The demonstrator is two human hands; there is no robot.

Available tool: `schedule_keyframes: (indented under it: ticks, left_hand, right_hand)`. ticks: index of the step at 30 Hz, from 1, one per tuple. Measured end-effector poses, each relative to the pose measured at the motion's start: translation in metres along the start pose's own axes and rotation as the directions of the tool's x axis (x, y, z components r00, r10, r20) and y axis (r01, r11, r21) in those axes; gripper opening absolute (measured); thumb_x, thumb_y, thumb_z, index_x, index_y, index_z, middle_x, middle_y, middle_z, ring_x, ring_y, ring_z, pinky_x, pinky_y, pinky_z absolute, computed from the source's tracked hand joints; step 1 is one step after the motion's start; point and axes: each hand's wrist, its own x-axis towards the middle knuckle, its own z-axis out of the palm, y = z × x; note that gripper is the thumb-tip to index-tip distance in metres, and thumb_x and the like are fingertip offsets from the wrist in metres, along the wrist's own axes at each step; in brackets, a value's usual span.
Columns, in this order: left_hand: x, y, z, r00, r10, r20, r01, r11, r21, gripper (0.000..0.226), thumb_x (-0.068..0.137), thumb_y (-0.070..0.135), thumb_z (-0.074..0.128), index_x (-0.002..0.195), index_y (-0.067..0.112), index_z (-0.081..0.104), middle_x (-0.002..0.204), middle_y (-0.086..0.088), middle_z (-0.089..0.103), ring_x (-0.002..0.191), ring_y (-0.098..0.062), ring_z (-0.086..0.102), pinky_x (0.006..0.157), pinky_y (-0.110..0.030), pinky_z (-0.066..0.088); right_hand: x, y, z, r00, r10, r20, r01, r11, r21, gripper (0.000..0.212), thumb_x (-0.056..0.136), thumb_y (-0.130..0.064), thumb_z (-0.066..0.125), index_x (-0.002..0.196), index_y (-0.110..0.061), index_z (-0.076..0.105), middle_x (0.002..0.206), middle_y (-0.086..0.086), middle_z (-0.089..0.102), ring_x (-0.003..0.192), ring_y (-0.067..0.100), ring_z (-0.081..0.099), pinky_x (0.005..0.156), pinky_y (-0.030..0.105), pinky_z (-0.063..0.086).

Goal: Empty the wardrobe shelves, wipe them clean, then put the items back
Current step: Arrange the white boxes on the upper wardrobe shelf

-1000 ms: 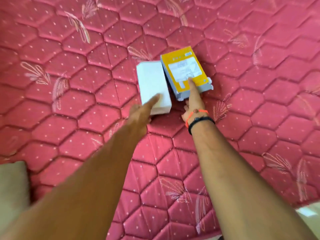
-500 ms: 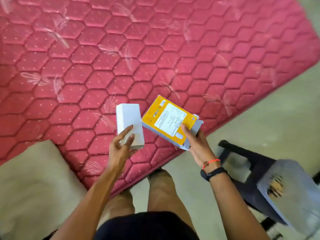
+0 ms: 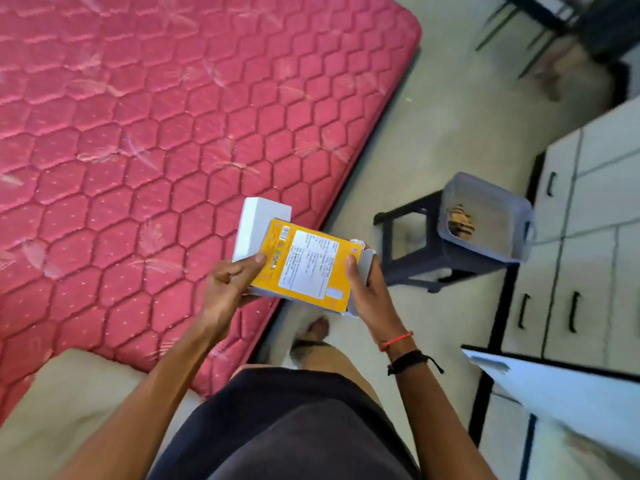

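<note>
Above the near edge of the mattress [image 3: 166,133], the left hand [image 3: 230,284] grips the white box [image 3: 256,223], the right hand [image 3: 369,299] the yellow box [image 3: 306,268] overlapping it. Both seem light, stiff cardboard, best held by the long sides.

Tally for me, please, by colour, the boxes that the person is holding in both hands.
White rectangular cardboard box, partly under the yellow one: 1
Yellow flat cardboard box with a white label: 1
Total: 2
</note>
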Motion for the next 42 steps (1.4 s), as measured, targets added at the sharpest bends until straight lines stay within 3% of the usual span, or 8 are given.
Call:
schedule_keyframes:
  ticks: [5,11,15,20,28,31,34,42]
  left_hand:
    - [-0.021,-0.024,0.042,0.977,-0.016,0.212,-0.006,0.995,0.101,0.033,0.094,0.022,0.058,0.068,0.028,0.078,0.072,0.009,0.072,0.069,-0.006,0.066,0.067,-0.028,0.057]
    - [-0.039,-0.061,0.09,0.921,-0.056,0.385,-0.045,0.967,0.249,0.044,0.074,0.054,0.076,0.097,0.017,0.079,0.118,-0.02,0.064,0.104,-0.029,0.067,0.08,-0.041,0.059]
    - [-0.064,-0.085,0.133,0.859,-0.065,0.507,-0.166,0.903,0.396,0.048,0.076,0.055,0.076,0.102,0.016,0.077,0.126,-0.014,0.055,0.115,-0.025,0.062,0.082,-0.038,0.059]
    - [-0.125,-0.115,0.2,0.742,-0.067,0.667,-0.29,0.865,0.41,0.007,0.08,0.039,0.075,0.086,0.042,0.078,0.105,0.02,0.063,0.104,0.0,0.062,0.09,-0.037,0.055]
    - [-0.204,-0.196,0.284,0.626,-0.201,0.753,-0.375,0.769,0.517,0.035,0.08,0.052,0.068,0.105,0.029,0.074,0.123,0.003,0.051,0.11,-0.02,0.062,0.088,-0.043,0.058]
    - [-0.227,-0.223,0.312,0.57,-0.255,0.781,-0.384,0.758,0.527,0.05,0.08,0.059,0.068,0.113,0.021,0.071,0.125,-0.001,0.053,0.107,-0.023,0.065,0.087,-0.046,0.058]
    - [-0.245,-0.244,0.338,0.477,-0.323,0.817,-0.413,0.739,0.533,0.057,0.076,0.069,0.067,0.113,0.026,0.071,0.128,-0.009,0.057,0.107,-0.027,0.067,0.085,-0.049,0.058]
    - [-0.306,-0.293,0.419,0.302,-0.396,0.867,-0.493,0.714,0.498,0.045,0.069,0.074,0.068,0.104,0.047,0.062,0.129,-0.005,0.056,0.11,-0.025,0.065,0.088,-0.046,0.057]
  right_hand:
    - [-0.047,0.025,-0.042,0.968,0.004,-0.25,-0.013,0.999,-0.037,0.043,0.098,-0.062,0.024,0.123,-0.041,0.052,0.127,-0.011,0.06,0.122,0.003,0.055,0.103,0.03,0.043]
    - [-0.112,0.059,-0.099,0.872,-0.02,-0.489,-0.043,0.992,-0.117,0.038,0.108,-0.026,0.027,0.145,-0.027,0.033,0.12,-0.041,0.036,0.103,-0.037,0.036,0.086,-0.005,0.03]
    - [-0.169,0.081,-0.129,0.757,0.081,-0.648,-0.111,0.994,-0.006,0.044,0.106,-0.04,0.022,0.15,-0.036,0.027,0.094,-0.042,0.049,0.082,-0.028,0.05,0.072,-0.003,0.036]
    - [-0.241,0.125,-0.177,0.644,0.165,-0.747,-0.118,0.986,0.116,0.048,0.105,-0.042,0.02,0.151,-0.032,0.026,0.125,-0.03,0.045,0.1,-0.018,0.05,0.093,0.013,0.035]
    - [-0.361,0.184,-0.242,0.486,0.246,-0.839,-0.035,0.964,0.263,0.045,0.107,-0.031,0.022,0.151,-0.023,0.027,0.132,-0.021,0.044,0.097,-0.029,0.047,0.079,-0.008,0.03]
    - [-0.403,0.197,-0.258,0.455,0.299,-0.839,0.046,0.933,0.357,0.047,0.108,-0.032,0.024,0.154,-0.026,0.02,0.138,-0.013,0.048,0.109,-0.017,0.052,0.09,0.003,0.04]
    - [-0.439,0.208,-0.263,0.411,0.311,-0.857,0.136,0.909,0.395,0.049,0.107,-0.027,0.029,0.154,-0.029,0.015,0.119,-0.029,0.051,0.097,-0.024,0.055,0.075,-0.001,0.042]
    - [-0.485,0.24,-0.28,-0.006,0.412,-0.911,0.321,0.864,0.389,0.048,0.104,-0.031,0.037,0.15,-0.037,0.023,0.128,-0.019,0.057,0.112,0.001,0.062,0.085,0.015,0.053]
